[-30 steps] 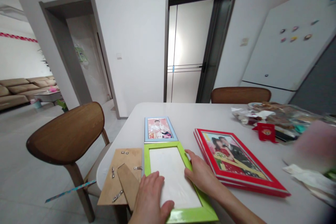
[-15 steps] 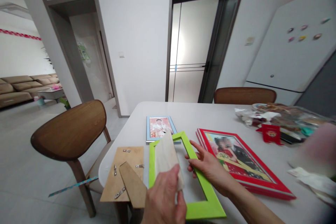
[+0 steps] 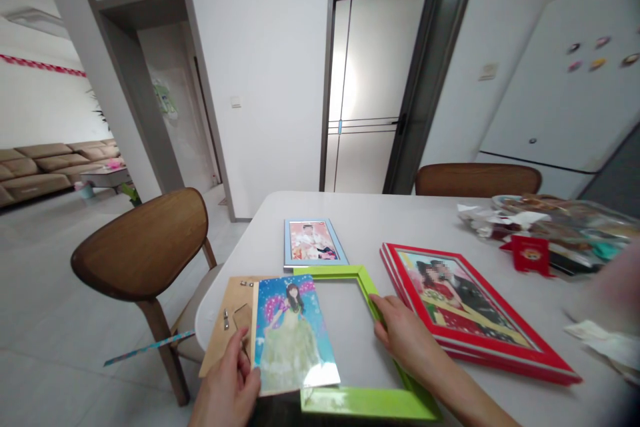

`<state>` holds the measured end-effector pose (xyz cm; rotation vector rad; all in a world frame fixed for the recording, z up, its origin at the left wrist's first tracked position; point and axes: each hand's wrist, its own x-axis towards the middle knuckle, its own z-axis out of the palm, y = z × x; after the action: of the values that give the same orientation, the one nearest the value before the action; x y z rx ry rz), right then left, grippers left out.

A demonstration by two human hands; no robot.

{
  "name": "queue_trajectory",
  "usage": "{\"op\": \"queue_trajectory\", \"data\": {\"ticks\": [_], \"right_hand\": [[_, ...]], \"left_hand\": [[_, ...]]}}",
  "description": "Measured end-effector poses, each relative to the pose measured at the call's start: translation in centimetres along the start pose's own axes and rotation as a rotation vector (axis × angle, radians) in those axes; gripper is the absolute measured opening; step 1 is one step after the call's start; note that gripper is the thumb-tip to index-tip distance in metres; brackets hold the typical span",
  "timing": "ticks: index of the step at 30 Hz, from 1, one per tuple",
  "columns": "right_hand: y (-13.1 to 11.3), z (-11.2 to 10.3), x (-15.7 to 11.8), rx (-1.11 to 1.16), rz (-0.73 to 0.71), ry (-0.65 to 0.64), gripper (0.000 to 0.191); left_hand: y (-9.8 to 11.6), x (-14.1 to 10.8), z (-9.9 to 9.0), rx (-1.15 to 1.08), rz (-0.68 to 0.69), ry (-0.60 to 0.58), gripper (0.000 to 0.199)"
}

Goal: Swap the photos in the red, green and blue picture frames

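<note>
Left hand (image 3: pixel 227 377) pinching photo (image 3: pixel 293 340) near its lower left corner; photo overlaps the green frame's left side and part of the backing board (image 3: pixel 220 340). Right hand (image 3: pixel 403 330) gripping green frame (image 3: pixel 370 403) by its right side. Handling: edges only, glossy face untouched, print unbent, frame steadied against desk (image 3: pixel 400 217).

1 grn frm (image 3: pixel 367 403), 1 blu frm (image 3: pixel 289 243), 2 chairs (image 3: pixel 145 247)
</note>
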<state>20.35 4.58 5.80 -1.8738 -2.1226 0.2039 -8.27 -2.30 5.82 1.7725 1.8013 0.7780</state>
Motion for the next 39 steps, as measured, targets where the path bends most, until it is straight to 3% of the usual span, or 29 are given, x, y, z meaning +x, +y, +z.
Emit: {"op": "queue_trajectory", "data": {"ticks": [6, 10, 15, 20, 24, 27, 30, 33, 35, 39], "right_hand": [[0.1, 0.4, -0.3, 0.004, -0.039, 0.078, 0.040], [-1.3, 0.5, -0.8, 0.218, -0.107, 0.171, 0.041], [-4.6, 2.0, -0.7, 0.726, -0.025, -0.034, 0.046], [-7.2, 3.3, 0.7, 1.197, 0.132, -0.179, 0.060], [-9.4, 0.9, 0.6, 1.427, 0.133, -0.072, 0.059], [-10.4, -1.9, -0.2, 1.502, 0.052, 0.008, 0.061], [-10.2, -3.0, -0.9, 1.502, 0.076, 0.000, 0.061], [-9.1, -1.9, -1.3, 1.455, 0.285, -0.094, 0.057], [-8.1, -0.8, -1.4, 1.517, 0.352, -0.141, 0.051], [-5.7, -0.6, -1.0, 1.563, 0.271, -0.013, 0.045]], "left_hand": [[0.6, 0.3, -0.2, 0.244, 0.058, 0.029, 0.047], [0.5, 0.2, 0.3, 0.323, 0.195, 0.111, 0.044], [0.7, -0.2, 1.6, 0.357, 0.391, 0.136, 0.046], [1.5, -0.2, 3.6, 0.343, 0.573, 0.059, 0.060], [2.6, 0.6, 4.4, 0.279, 0.628, 0.103, 0.068], [4.1, 1.4, 4.1, 0.084, 0.675, 0.197, 0.062], [6.3, 1.4, 3.5, -0.258, 0.516, 0.270, 0.043], [8.2, 0.7, 3.8, -0.674, 0.180, 0.278, 0.035], [8.9, 0.4, 4.6, -0.886, 0.025, 0.215, 0.039], [8.4, 0.7, 6.0, -1.056, -0.044, 0.094, 0.047]]}}
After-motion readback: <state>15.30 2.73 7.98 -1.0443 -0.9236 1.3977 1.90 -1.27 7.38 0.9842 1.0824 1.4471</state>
